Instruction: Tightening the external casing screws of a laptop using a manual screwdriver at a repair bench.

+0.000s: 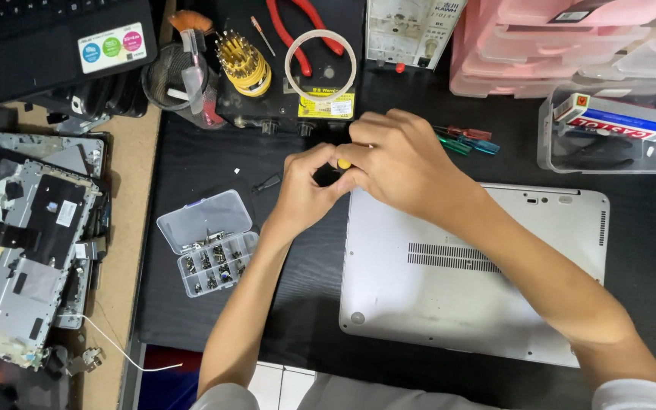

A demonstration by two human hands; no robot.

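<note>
Here both hands meet at the back left corner of a silver laptop (472,277) that lies bottom up on the black bench (191,159). The left hand (305,190) and the right hand (400,159) close their fingers together around a small tool with a yellow end (344,163), probably a screwdriver; most of it is hidden in the grip, so its tip cannot be seen. Such a tool looks light, stiff and thin, and is likely to roll or slip between the fingers, so a pinch on the handle near the yellow end seems the sound hold. The laptop looks flat and rigid, with a smooth shell that is best held by its edges. Just left of the hands stands an open clear box of screws (208,241). A stripped laptop frame (24,243) lies well apart at the left.
</note>
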